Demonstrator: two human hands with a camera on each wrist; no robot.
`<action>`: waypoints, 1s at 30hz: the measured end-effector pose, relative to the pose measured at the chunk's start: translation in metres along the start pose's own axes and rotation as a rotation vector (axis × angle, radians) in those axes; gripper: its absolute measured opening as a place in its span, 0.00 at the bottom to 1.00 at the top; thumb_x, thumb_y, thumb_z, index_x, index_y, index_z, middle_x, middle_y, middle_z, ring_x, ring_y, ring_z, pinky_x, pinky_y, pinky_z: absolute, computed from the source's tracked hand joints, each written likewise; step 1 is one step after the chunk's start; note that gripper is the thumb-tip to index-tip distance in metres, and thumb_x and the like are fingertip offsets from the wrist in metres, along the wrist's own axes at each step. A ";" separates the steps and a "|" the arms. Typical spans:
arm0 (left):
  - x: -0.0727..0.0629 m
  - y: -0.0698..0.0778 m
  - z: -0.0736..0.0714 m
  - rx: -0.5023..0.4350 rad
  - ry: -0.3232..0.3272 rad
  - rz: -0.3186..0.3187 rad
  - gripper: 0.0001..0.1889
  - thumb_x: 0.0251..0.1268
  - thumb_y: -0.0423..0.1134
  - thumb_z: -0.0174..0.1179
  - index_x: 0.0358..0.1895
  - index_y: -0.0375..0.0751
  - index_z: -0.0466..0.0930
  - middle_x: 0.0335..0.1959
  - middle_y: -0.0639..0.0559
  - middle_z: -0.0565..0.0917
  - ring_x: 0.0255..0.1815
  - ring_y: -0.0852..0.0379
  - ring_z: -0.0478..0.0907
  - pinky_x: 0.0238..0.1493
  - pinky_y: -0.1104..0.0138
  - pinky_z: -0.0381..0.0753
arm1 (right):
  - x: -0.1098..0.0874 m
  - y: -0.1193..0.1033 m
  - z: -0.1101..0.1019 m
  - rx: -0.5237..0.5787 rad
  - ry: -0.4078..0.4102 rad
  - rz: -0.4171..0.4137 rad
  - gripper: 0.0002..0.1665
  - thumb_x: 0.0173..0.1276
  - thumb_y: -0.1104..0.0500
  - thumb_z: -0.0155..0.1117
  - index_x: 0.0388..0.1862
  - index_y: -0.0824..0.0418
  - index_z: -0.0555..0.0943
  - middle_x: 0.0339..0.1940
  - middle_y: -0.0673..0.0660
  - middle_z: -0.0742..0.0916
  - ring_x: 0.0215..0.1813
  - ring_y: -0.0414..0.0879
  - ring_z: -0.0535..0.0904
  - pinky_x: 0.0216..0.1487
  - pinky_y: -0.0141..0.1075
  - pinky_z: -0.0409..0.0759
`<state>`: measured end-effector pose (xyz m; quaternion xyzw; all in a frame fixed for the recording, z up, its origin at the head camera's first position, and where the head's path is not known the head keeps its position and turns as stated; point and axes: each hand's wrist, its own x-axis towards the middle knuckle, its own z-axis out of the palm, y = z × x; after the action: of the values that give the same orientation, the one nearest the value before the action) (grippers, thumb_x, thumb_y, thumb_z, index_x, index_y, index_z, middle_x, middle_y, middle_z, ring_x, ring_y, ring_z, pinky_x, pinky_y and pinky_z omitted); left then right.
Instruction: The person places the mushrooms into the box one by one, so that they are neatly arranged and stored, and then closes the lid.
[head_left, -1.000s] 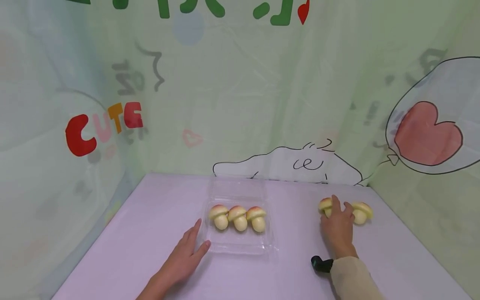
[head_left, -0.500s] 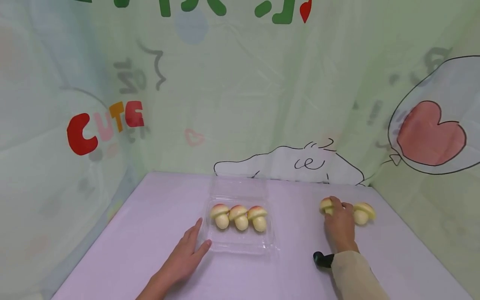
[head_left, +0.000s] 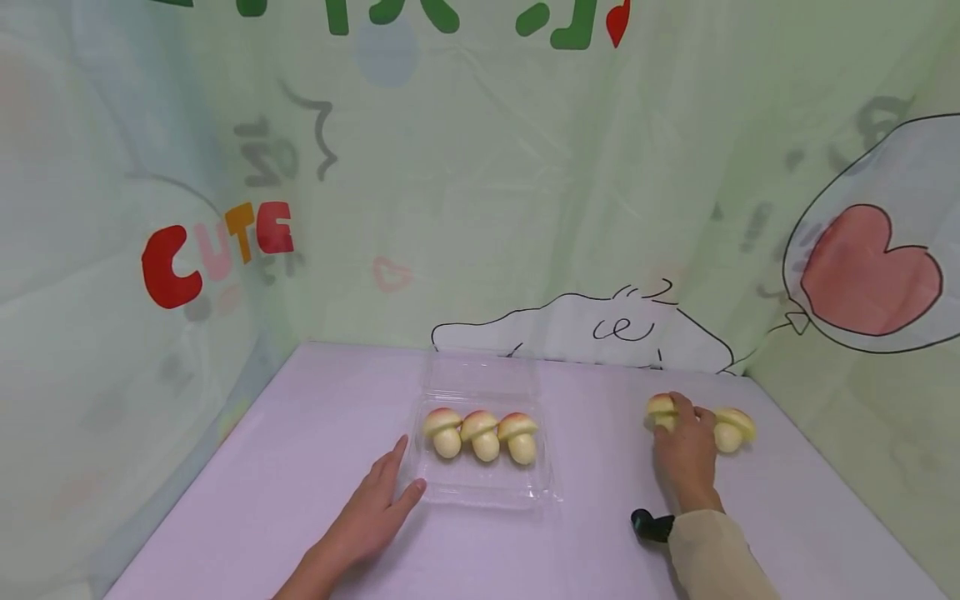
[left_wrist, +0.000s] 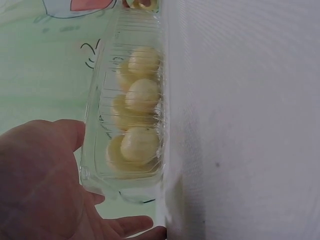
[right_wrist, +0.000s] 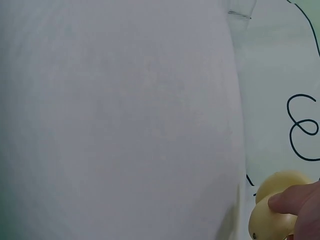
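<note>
In the head view, my right hand point(head_left: 686, 458) grips a pale yellow toy mushroom point(head_left: 662, 407) with a red-tinted cap on the right of the table. The thumb point(right_wrist: 287, 200) lies across this mushroom's stem point(right_wrist: 270, 222) in the right wrist view; the other fingers are mostly hidden. Just right of the hand lies another mushroom point(head_left: 732, 431). My left hand point(head_left: 371, 508), thumb and fingers spread, rests at the left edge of a clear plastic box point(head_left: 487, 492). Three similar mushrooms stand side by side in the box, including a middle one point(head_left: 481, 435).
The box's clear lid point(head_left: 480, 373) is folded back toward the rear wall. A black device point(head_left: 651, 527) sits at the right wrist by the sleeve point(head_left: 712, 554). Printed curtains point(head_left: 480, 167) enclose the light purple table point(head_left: 600, 533) at the back and sides.
My right fingers, spread above the mushroom before, have closed round it. The left hand keeps its place at the box. The whole head view has shifted slightly.
</note>
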<state>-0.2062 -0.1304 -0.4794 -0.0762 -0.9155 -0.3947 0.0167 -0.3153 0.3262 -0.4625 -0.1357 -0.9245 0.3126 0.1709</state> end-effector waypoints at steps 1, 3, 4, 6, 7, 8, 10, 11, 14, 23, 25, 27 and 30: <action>0.000 0.000 0.000 -0.001 0.001 0.001 0.40 0.80 0.58 0.52 0.85 0.45 0.49 0.80 0.32 0.61 0.80 0.30 0.60 0.76 0.35 0.60 | 0.000 -0.001 0.000 0.003 0.005 0.000 0.38 0.72 0.67 0.54 0.81 0.63 0.59 0.73 0.81 0.61 0.61 0.79 0.71 0.59 0.69 0.72; 0.000 0.000 0.000 -0.002 0.001 0.002 0.40 0.80 0.58 0.52 0.85 0.45 0.49 0.80 0.32 0.61 0.80 0.30 0.60 0.76 0.35 0.60 | -0.001 -0.002 0.000 0.010 0.019 -0.005 0.38 0.72 0.67 0.54 0.80 0.62 0.59 0.73 0.81 0.61 0.59 0.79 0.72 0.58 0.69 0.72; 0.000 0.000 0.000 -0.003 0.001 0.002 0.40 0.80 0.58 0.52 0.85 0.45 0.49 0.80 0.32 0.61 0.80 0.30 0.60 0.76 0.35 0.60 | -0.001 -0.002 0.000 0.012 0.025 -0.009 0.38 0.71 0.67 0.54 0.80 0.62 0.60 0.72 0.81 0.61 0.59 0.79 0.72 0.57 0.68 0.72; -0.001 0.000 0.000 -0.005 0.000 0.002 0.40 0.80 0.57 0.52 0.85 0.45 0.49 0.80 0.32 0.62 0.80 0.30 0.60 0.75 0.35 0.60 | -0.002 -0.003 0.000 0.018 0.032 -0.014 0.38 0.71 0.67 0.54 0.80 0.62 0.60 0.72 0.81 0.61 0.58 0.78 0.72 0.57 0.68 0.72; -0.001 0.000 0.000 -0.004 -0.001 0.001 0.40 0.80 0.57 0.52 0.85 0.45 0.49 0.79 0.32 0.62 0.80 0.30 0.60 0.75 0.35 0.60 | -0.003 -0.004 0.000 0.021 0.034 -0.015 0.38 0.71 0.68 0.54 0.80 0.62 0.60 0.72 0.81 0.62 0.57 0.78 0.72 0.57 0.68 0.73; -0.001 0.001 0.000 -0.002 -0.002 0.001 0.40 0.80 0.57 0.52 0.85 0.45 0.49 0.79 0.32 0.62 0.80 0.30 0.60 0.75 0.35 0.60 | -0.003 -0.005 0.000 0.026 0.037 -0.017 0.38 0.71 0.68 0.55 0.80 0.62 0.61 0.72 0.81 0.62 0.57 0.78 0.72 0.57 0.68 0.72; -0.001 0.001 0.000 -0.001 -0.002 0.003 0.40 0.80 0.58 0.52 0.85 0.45 0.49 0.79 0.32 0.62 0.80 0.31 0.60 0.75 0.36 0.61 | -0.005 -0.006 0.000 0.030 0.037 -0.017 0.38 0.71 0.68 0.55 0.80 0.61 0.61 0.72 0.80 0.62 0.58 0.77 0.72 0.58 0.69 0.72; -0.001 0.001 0.000 -0.001 -0.001 0.004 0.40 0.80 0.58 0.52 0.85 0.45 0.49 0.79 0.32 0.62 0.80 0.31 0.60 0.75 0.36 0.61 | -0.005 -0.007 0.000 0.034 0.040 -0.020 0.38 0.71 0.68 0.55 0.80 0.61 0.61 0.72 0.80 0.62 0.58 0.77 0.72 0.59 0.69 0.72; -0.002 0.002 -0.001 -0.002 0.002 0.009 0.40 0.80 0.58 0.52 0.85 0.44 0.50 0.79 0.31 0.62 0.79 0.30 0.61 0.75 0.35 0.61 | -0.008 -0.007 0.001 0.038 0.046 -0.035 0.38 0.71 0.68 0.56 0.79 0.62 0.62 0.71 0.81 0.63 0.59 0.77 0.71 0.58 0.68 0.72; -0.002 -0.001 0.002 -0.002 0.004 0.002 0.40 0.80 0.59 0.52 0.85 0.45 0.50 0.79 0.32 0.63 0.79 0.30 0.61 0.75 0.35 0.61 | -0.016 -0.013 0.006 0.048 0.038 -0.062 0.38 0.70 0.67 0.56 0.79 0.62 0.63 0.71 0.80 0.64 0.58 0.77 0.72 0.54 0.67 0.74; -0.002 -0.001 0.002 0.001 0.007 0.002 0.40 0.79 0.59 0.52 0.85 0.45 0.50 0.79 0.32 0.63 0.79 0.31 0.61 0.75 0.35 0.61 | -0.017 -0.016 0.006 0.045 0.030 -0.075 0.38 0.70 0.67 0.56 0.79 0.62 0.63 0.71 0.80 0.65 0.57 0.76 0.74 0.50 0.64 0.75; -0.002 -0.002 0.002 0.002 0.009 0.003 0.41 0.79 0.59 0.52 0.85 0.45 0.50 0.79 0.32 0.63 0.79 0.31 0.61 0.75 0.35 0.61 | -0.019 -0.021 0.007 0.037 0.019 -0.079 0.39 0.69 0.66 0.57 0.79 0.61 0.63 0.71 0.80 0.65 0.55 0.76 0.75 0.45 0.61 0.76; -0.001 -0.002 0.002 0.002 0.007 0.002 0.41 0.79 0.60 0.52 0.85 0.46 0.50 0.79 0.32 0.63 0.79 0.31 0.61 0.75 0.35 0.61 | -0.023 -0.027 0.008 0.033 0.026 -0.087 0.39 0.68 0.66 0.58 0.79 0.60 0.65 0.70 0.78 0.66 0.54 0.75 0.76 0.44 0.59 0.76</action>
<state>-0.2055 -0.1301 -0.4822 -0.0760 -0.9158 -0.3939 0.0203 -0.3016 0.2928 -0.4571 -0.0967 -0.9220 0.3182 0.1984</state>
